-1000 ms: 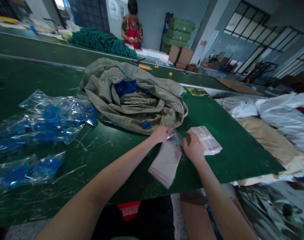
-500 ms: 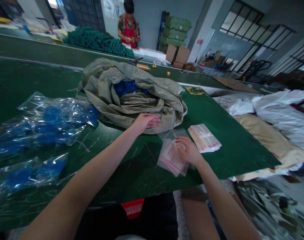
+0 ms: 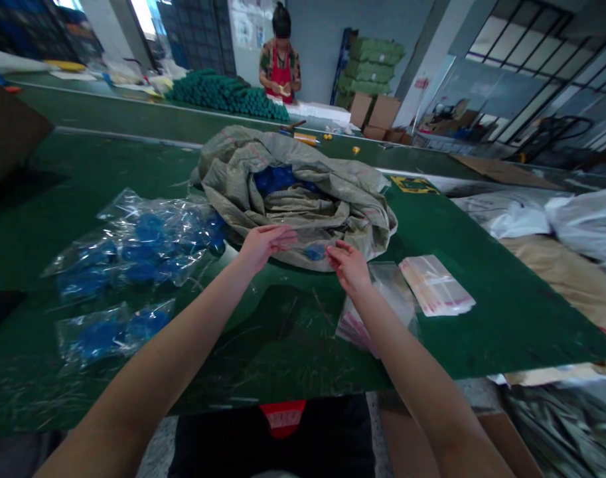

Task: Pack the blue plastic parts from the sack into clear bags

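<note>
A clear plastic bag (image 3: 307,237) is stretched between my hands, in front of the sack. My left hand (image 3: 267,245) grips its left side, inside or behind the film; the exact grip is hard to make out. At its right edge, the fingers of my right hand (image 3: 346,264) are pinched. A grey-green woven sack (image 3: 367,229) lies open with blue pieces (image 3: 277,179) inside. On the left lie several clear bags with blue pieces (image 3: 148,229). Loose clear bags (image 3: 357,325) lie partly under my right forearm, beside a stack of bags (image 3: 436,285).
Across the green table (image 3: 263,345), a person in a red apron (image 3: 281,70) stands behind a pile of green rolls (image 3: 223,93). A brown box (image 3: 8,133) is at the far left. White and tan sacks (image 3: 556,259) lie to the right.
My right hand has moved from the loose bags up and left, near my left hand, and a clear bag now spans them. The view has shifted left, showing a box at the left edge.
</note>
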`<state>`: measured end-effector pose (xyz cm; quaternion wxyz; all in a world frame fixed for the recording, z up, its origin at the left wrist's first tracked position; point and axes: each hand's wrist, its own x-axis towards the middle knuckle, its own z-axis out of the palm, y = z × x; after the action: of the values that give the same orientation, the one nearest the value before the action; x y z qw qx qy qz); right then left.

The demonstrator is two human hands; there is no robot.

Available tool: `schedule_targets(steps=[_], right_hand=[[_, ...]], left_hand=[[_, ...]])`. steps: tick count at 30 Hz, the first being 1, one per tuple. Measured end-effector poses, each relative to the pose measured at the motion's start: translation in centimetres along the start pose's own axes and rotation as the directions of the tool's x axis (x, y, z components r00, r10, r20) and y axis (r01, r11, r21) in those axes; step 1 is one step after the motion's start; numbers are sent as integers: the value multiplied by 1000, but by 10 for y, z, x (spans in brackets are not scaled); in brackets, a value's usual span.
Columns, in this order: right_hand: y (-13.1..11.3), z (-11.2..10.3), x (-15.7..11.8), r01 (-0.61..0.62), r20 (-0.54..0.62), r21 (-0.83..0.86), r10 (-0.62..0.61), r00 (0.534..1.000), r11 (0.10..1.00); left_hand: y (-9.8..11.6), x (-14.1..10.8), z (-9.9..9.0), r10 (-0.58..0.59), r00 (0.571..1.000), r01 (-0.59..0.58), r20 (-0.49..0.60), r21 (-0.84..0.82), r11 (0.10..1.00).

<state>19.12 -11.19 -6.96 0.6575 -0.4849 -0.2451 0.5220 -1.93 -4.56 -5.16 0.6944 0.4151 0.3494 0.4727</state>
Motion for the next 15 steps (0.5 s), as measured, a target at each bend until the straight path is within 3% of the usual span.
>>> schedule_targets(steps=[3, 5, 7, 8, 9, 11, 15], right_hand=[[2, 9, 6, 72, 51, -62, -69, 996, 995], [2, 15, 6, 118, 93, -121, -107, 990, 986], [3, 21, 4, 173, 152, -182, -146, 978, 968], [4, 24, 2, 196, 185, -207, -159, 970, 958], [4, 26, 0, 216, 217, -226, -167, 962, 950], [5, 30, -4, 240, 263, -245, -174, 949, 939], [4, 30, -8, 258, 281, -249, -186, 942, 933]], left_hand=[[3, 1, -20, 53, 974, -20, -221, 149, 989], [5, -2, -23, 272, 903, -128, -334, 395, 910], [5, -9, -16, 467, 861, -240, -203, 647, 724], [5, -12, -10, 478, 875, -286, -70, 722, 630], [5, -15, -3, 434, 898, -325, 63, 762, 560], [4, -20, 11, 322, 920, -361, 222, 801, 478], [2, -20, 24, 255, 924, -373, 286, 824, 427]])
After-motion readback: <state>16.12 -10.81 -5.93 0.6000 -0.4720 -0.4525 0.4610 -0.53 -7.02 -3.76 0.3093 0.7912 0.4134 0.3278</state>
